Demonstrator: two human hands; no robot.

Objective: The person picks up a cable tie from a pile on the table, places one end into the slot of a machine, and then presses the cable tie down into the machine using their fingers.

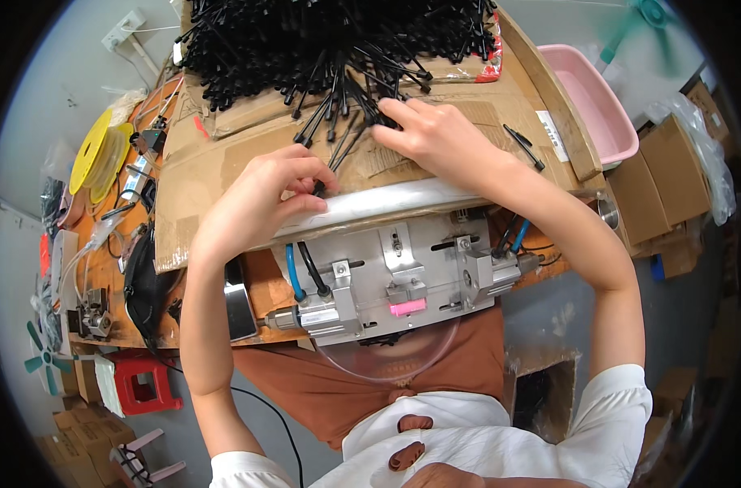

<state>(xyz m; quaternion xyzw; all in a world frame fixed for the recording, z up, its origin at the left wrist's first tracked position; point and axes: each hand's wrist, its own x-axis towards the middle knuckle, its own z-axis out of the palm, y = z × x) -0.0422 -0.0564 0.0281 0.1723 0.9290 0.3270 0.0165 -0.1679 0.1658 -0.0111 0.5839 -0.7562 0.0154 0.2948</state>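
A big heap of thin black rods with knobbed ends [338,49] lies on a cardboard sheet in front of me, some loose ones fanning out toward me. My left hand [265,191] is closed in a pinch on the end of a black rod [319,188], just above a silvery-white roll along the cardboard's near edge [387,198]. At the near fringe of the heap, my right hand [435,138] has its fingers bent and pressed together on several rods; its fingertips are partly hidden.
Below the cardboard sits a metal fixture [403,276] with two cylinders, blue and black hoses and a pink block. One loose black rod [523,146] lies at the right. A pink basin [590,106] stands beyond it. Yellow spools [98,154] are at the left.
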